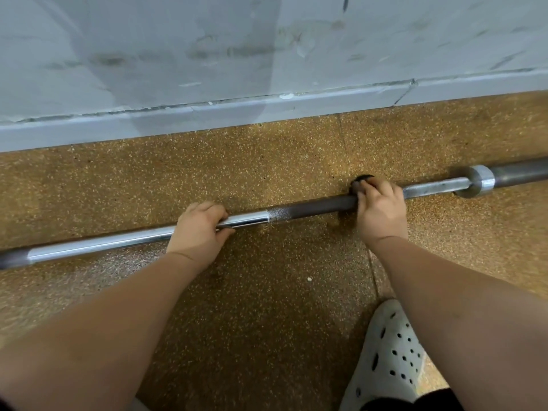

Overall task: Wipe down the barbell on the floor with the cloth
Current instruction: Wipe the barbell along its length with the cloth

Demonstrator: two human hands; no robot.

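A long steel barbell (103,243) lies on the speckled brown floor and runs from the lower left to the upper right. Its collar (480,180) and dark sleeve are at the right end. My left hand (200,229) grips the shiny shaft near its middle, fingers curled over the bar. My right hand (381,210) grips the shaft further right and holds a dark cloth (361,181) against the bar. Only a small bunch of the cloth shows above my fingers. The shaft between my hands looks dark.
A grey wall with a scuffed baseboard (207,117) runs close behind the bar. My foot in a white perforated clog (388,360) stands on the floor at the lower right, just under my right forearm.
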